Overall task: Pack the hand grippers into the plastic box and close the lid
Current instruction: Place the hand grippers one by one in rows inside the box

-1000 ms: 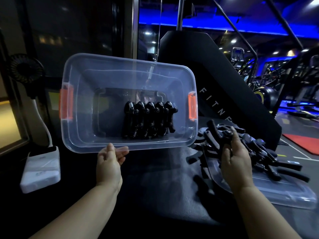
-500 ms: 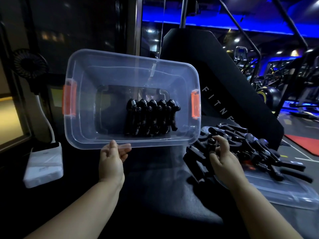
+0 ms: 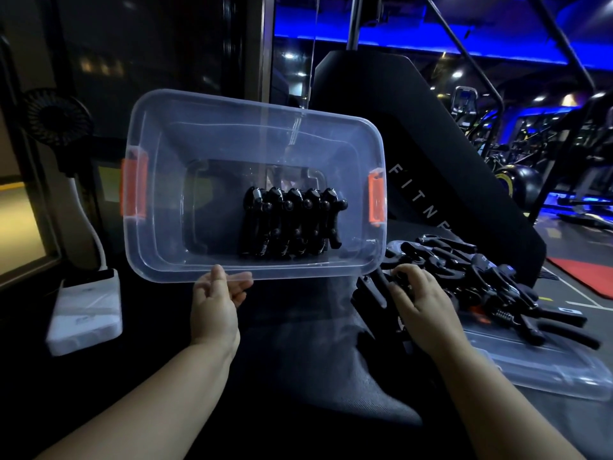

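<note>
The clear plastic box with orange latches is tilted so its opening faces me. My left hand grips its near rim. Inside, several black hand grippers stand packed in a row toward the right. My right hand rests on the near end of a pile of loose black hand grippers, fingers curled over one of them. That pile lies on the clear lid, flat on the dark surface to the right.
A white device with a cable lies at the left, below a small black fan. A large black padded machine rises behind the box. Gym equipment under blue light fills the far right.
My right hand, which held a gripper raised above the pile, has come down and leftward onto the pile's near end. The box stays tilted in my left hand.
</note>
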`<act>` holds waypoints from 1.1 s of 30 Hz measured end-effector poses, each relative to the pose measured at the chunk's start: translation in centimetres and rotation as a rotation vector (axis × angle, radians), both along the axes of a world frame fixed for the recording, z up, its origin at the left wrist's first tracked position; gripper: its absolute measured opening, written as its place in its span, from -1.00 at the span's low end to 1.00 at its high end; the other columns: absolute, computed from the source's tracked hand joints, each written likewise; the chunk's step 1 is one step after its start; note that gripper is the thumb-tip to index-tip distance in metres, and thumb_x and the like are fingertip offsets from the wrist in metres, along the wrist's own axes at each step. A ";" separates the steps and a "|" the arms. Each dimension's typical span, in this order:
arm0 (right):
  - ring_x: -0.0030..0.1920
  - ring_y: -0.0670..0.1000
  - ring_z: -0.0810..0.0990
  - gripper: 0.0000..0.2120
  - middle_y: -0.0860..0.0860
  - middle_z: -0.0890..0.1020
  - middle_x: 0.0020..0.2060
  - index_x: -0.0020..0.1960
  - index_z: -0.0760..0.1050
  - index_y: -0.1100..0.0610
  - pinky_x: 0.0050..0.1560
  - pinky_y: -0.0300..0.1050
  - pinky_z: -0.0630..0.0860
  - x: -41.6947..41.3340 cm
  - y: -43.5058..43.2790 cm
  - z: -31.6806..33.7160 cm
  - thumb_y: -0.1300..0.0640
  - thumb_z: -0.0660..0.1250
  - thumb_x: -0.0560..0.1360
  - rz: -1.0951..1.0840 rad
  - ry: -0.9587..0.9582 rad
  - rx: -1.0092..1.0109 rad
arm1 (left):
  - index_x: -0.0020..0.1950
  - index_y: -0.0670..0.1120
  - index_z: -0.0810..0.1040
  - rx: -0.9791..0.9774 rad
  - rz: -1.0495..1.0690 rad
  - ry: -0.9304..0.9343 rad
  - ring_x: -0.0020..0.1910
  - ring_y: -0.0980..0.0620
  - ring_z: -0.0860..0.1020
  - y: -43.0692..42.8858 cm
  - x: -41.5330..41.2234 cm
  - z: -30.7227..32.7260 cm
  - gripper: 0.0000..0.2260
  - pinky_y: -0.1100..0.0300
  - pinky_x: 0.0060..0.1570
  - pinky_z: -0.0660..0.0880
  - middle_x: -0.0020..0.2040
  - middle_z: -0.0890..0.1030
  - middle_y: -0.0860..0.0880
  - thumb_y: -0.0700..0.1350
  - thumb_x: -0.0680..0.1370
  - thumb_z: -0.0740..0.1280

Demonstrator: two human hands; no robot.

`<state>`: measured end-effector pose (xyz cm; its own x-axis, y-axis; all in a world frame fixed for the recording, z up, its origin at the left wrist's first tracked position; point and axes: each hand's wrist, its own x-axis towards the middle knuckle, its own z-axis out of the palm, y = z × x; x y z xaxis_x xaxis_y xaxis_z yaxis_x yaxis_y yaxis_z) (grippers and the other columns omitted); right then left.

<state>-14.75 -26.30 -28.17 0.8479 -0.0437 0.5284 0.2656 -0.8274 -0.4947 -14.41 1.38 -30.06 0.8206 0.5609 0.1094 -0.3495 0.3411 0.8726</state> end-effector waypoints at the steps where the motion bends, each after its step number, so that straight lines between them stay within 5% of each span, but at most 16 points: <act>1: 0.05 -0.01 0.52 -0.77 -0.03 0.53 0.11 0.19 0.48 0.03 -0.04 -0.18 0.31 0.0 0.0 0.1 0.04 0.28 0.54 -0.001 -0.014 0.000 | -0.02 0.00 0.38 0.000 0.000 0.002 -0.19 0.05 0.60 0.0 0.0 0.0 -0.84 0.22 -0.14 0.45 -0.18 0.64 -0.06 -0.02 0.66 0.06; 11: -0.13 -0.11 0.59 -0.82 -0.09 0.60 -0.05 0.12 0.50 -0.02 -0.10 -0.16 0.48 -0.2 -0.7 0.8 0.06 0.34 0.52 0.089 0.054 0.050 | -0.02 -0.02 0.38 0.001 -0.007 0.005 -0.18 0.04 0.61 0.1 0.1 -0.3 -0.83 0.21 -0.13 0.45 -0.18 0.65 -0.06 -0.01 0.66 0.06; 21: -0.15 -0.24 0.47 -0.94 -0.18 0.53 -0.17 0.01 0.43 -0.04 -0.22 -0.38 0.31 -0.4 1.7 1.9 0.07 0.30 0.55 0.045 0.064 0.158 | -0.02 -0.04 0.38 -0.009 -0.021 -0.007 -0.17 0.04 0.61 0.3 0.3 -0.3 -0.83 0.21 -0.13 0.45 -0.19 0.65 -0.04 -0.01 0.66 0.07; 28: -0.42 0.01 0.47 -0.91 0.08 0.53 -0.39 -0.09 0.46 0.05 -0.42 -0.13 0.37 -1.4 2.5 3.9 0.07 0.35 0.52 0.014 -0.045 0.341 | 0.07 -0.14 0.39 0.001 -0.030 -0.012 -0.18 0.06 0.62 0.5 0.3 -0.4 -0.78 0.21 -0.14 0.45 -0.20 0.66 -0.03 -0.01 0.66 0.07; 33: -0.53 -0.13 0.53 -0.89 0.10 0.57 -0.33 -0.12 0.46 0.02 -0.53 -0.30 0.43 -3.1 3.2 5.0 0.18 0.36 0.51 0.135 -0.026 0.355 | -0.03 -0.03 0.39 -0.012 -0.029 -0.004 -0.16 0.04 0.62 0.3 0.2 -0.4 -0.83 0.21 -0.13 0.45 -0.20 0.66 -0.04 -0.01 0.66 0.08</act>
<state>-17.83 -23.07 -23.18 0.8449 -0.1163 0.5222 0.3772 -0.5627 -0.7356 -14.25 1.72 -30.42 0.8358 0.5386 0.1060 -0.3432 0.3618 0.8668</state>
